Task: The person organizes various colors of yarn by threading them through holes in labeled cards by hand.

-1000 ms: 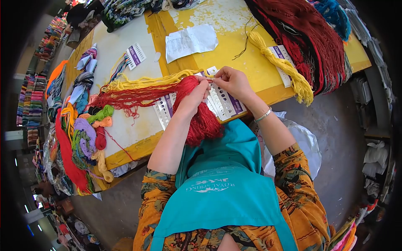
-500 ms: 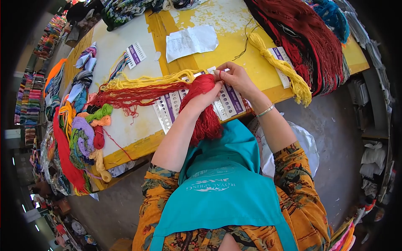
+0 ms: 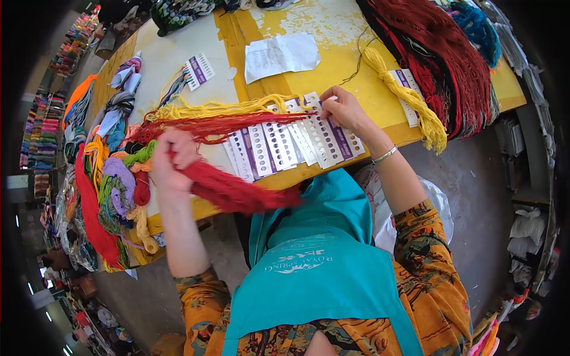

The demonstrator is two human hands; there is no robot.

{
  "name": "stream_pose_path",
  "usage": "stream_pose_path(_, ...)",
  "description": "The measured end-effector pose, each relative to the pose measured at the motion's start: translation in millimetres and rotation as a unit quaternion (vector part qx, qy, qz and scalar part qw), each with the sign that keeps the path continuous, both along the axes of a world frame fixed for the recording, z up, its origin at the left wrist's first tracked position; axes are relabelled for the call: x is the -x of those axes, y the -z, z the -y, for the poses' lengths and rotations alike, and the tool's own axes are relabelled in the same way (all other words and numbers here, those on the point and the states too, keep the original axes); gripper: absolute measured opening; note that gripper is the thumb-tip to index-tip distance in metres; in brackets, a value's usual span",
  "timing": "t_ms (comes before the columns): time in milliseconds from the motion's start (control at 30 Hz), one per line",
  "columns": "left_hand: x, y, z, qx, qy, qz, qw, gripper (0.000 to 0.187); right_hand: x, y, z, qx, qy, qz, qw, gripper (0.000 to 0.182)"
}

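My left hand [image 3: 174, 157], slightly blurred, is closed round one end of a red thread bundle [image 3: 234, 187], whose loose end trails right over the table's front edge. My right hand [image 3: 341, 110] pinches at the right end of thin red strands [image 3: 237, 126], by the punched cards. These strands run left across the table, beside a yellow thread bundle [image 3: 219, 108]. Beneath them lie several white and purple cards with rows of holes [image 3: 279, 145].
A creased paper [image 3: 282, 57] and a small threaded card [image 3: 199, 71] lie farther back. Mixed colored skeins [image 3: 119, 187] crowd the left. At right are a yellow skein [image 3: 407, 101] and a big dark red thread pile [image 3: 442, 65] on the yellow-edged table [image 3: 504, 89].
My left hand has swung left with the red bundle, away from my right hand. The cards beneath are more exposed. My right hand has shifted slightly right in the view.
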State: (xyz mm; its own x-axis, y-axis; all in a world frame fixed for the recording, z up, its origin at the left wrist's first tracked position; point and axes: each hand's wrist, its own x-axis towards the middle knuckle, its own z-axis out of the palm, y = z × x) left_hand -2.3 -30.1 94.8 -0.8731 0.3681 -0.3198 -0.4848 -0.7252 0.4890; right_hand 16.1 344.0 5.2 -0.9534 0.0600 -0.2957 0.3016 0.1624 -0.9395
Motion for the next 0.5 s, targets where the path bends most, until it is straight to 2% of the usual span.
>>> stream_pose_path(67,27.8,-6.7,58.7,0.071,-0.089,-0.077,0.991,0.027,0.9,-1.1,0.6,0.006,-0.001,0.017,1.0,0.031)
stream_pose_path(133,59.8,-9.5,106.8,0.049,-0.165,-0.086,0.981,0.016,-0.5,-6.3,4.3,0.004,-0.003,0.012,1.0,0.031)
stream_pose_path(167,66.2,-9.8,108.8,0.125,-0.238,-0.078,0.96,0.015,-3.2,-9.0,4.5,0.002,0.001,0.01,1.0,0.031)
stream_pose_path(200,73.4,-9.1,112.1,0.2,-0.309,-0.067,0.927,0.02,-5.2,-10.2,4.4,-0.002,-0.001,0.009,1.0,0.031)
stream_pose_path(233,77.7,-4.4,113.5,0.252,-0.338,-0.041,0.906,0.035,-5.9,-9.6,5.1,-0.004,0.004,0.002,1.0,0.031)
stream_pose_path(300,65.0,8.6,99.6,0.3,-0.338,-0.088,0.888,0.043,-6.3,-8.4,6.5,-0.012,0.003,-0.011,1.0,0.029)
stream_pose_path(367,23.9,-6.4,53.1,0.392,-0.317,-0.197,0.841,0.047,-4.3,-0.9,5.1,-0.023,-0.001,-0.018,1.0,0.027)
stream_pose_path(400,4.6,-17.1,38.4,0.491,-0.282,-0.255,0.784,0.047,-4.1,-1.3,6.9,-0.045,-0.006,-0.021,0.999,0.027)
stream_pose_path(467,-24.5,-27.8,30.4,0.637,-0.208,-0.383,0.636,0.046,-1.4,4.4,8.5,-0.11,-0.025,-0.038,0.993,0.025)
stream_pose_path(500,-37.5,-38.0,26.6,0.74,-0.173,-0.409,0.506,0.047,-2.3,1.9,19.0,-0.194,-0.031,-0.117,0.973,0.024)
